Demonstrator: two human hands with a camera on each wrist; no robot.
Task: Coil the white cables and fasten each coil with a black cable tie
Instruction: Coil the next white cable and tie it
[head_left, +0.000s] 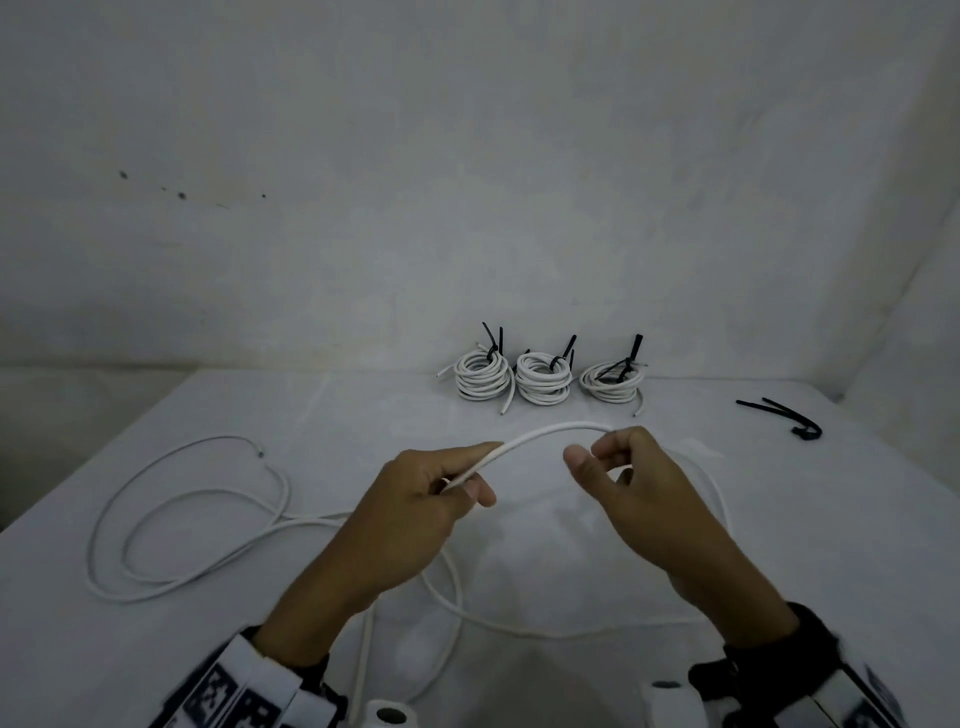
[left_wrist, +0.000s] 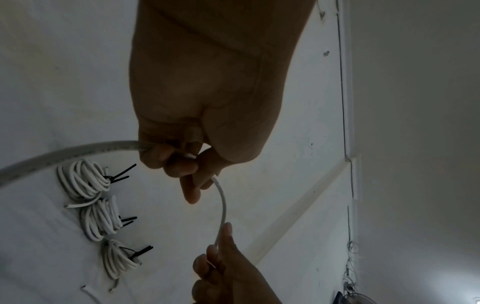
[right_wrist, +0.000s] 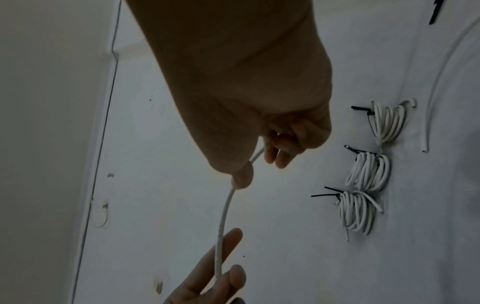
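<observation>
Three tied coils (head_left: 545, 378) sit in a row at the back of the desk (head_left: 779, 519), out of our way, while spare ties (head_left: 784, 415) wait at the far right within reach. We hold the loose cable (head_left: 550, 432) raised over the desk, our left hand (head_left: 415, 514) clamped on its end between thumb and fingers and our right hand (head_left: 639, 488) pinching it a short way along, so the span between bows into what looks like a first loop. Its slack trails in wide curves on the desk to our left, free to feed in.
</observation>
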